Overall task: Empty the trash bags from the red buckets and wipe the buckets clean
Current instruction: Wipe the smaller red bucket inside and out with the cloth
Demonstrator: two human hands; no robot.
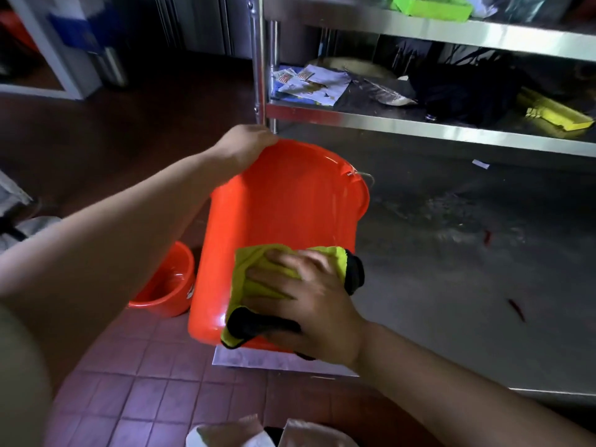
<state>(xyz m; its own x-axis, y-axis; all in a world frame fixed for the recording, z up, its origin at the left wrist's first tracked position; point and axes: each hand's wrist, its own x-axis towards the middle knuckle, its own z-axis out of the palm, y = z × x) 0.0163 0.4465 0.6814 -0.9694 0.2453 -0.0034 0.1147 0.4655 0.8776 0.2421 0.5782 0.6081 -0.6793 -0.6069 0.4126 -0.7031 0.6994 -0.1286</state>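
Observation:
A red bucket (pixel 277 214) is held tilted in front of me, over the corner of a steel shelf. My left hand (pixel 245 143) grips its far edge at the top. A wire handle shows at its right side. Against the bucket's lower wall my right hand (pixel 303 291) presses a yellow and black cloth (pixel 254 282) with spread, straight fingers. A second red bucket (pixel 167 282) stands upright on the tiled floor to the left, partly hidden behind the first; its inside looks wet.
A steel rack (pixel 419 127) rises ahead and to the right, with papers, a dark bag and yellow items on its shelves. Its low shelf (pixel 467 269) is scuffed and bears small red scraps. Red tiled floor (pixel 145 398) lies below; pale bags (pixel 232 433) sit at the bottom edge.

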